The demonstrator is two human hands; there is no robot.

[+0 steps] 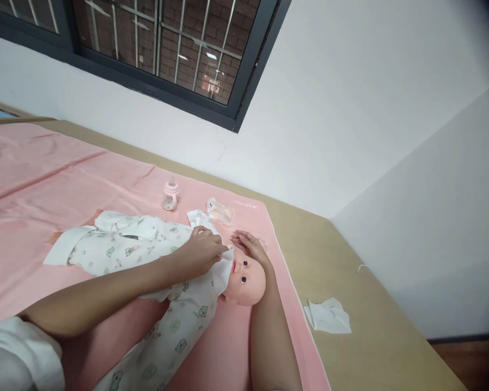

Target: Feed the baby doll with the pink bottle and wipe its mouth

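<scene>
Left hand (206, 251), fingers curled, appears to pinch the white collar (225, 272) of the doll (250, 281), lying near the pink sheet's (118, 184) right edge; the right hand (248, 244), loosely cupped, holds nothing visible beside its head. Collar handling seems in hand, calling for a steady head. Towards the far edge: a bottle (170, 196), contents unclear, and a clear packet (220, 211) holding something pale.

Infant-care room, seemingly | baby doll (248, 279) | feeding bottle (170, 194) | barred window (169, 46)
</scene>
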